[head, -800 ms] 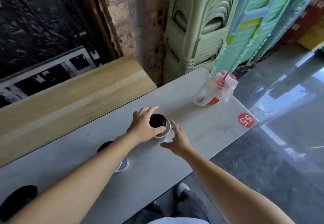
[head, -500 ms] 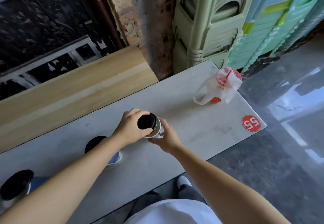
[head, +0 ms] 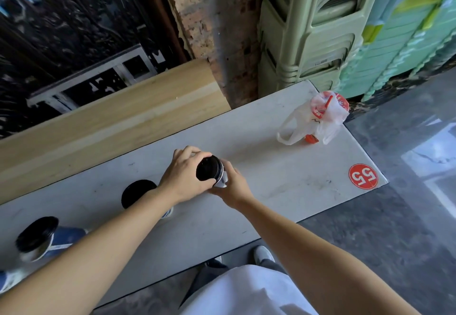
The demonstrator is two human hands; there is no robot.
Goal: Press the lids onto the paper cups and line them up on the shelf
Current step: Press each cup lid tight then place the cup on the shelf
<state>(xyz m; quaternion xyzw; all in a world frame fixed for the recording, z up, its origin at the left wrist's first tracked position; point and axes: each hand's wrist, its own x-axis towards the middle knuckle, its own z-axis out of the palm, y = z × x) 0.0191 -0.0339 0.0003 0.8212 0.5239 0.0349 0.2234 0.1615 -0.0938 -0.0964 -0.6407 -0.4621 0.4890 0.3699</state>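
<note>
You stood at a grey table (head: 283, 166) beside a wooden shelf (head: 111, 122), with a brick pillar (head: 209, 31) and stacked chairs (head: 308, 31) behind. Both arms reached to mid-table. Your left hand (head: 182, 179) curled round the black lid (head: 208, 168) on the cup (head: 222, 182), whose side your right hand (head: 234, 187) gripped. A second cup (head: 137, 192) and a third cup (head: 37, 237), both lidded, stood to the left.

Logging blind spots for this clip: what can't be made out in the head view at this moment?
- Head view: whether the lid is fully seated on the held cup; the left hand and right hand cover its rim.
- Head view: most of the second cup body, behind the left forearm.
- Head view: the leftmost cup, cut off by the frame edge.
</note>
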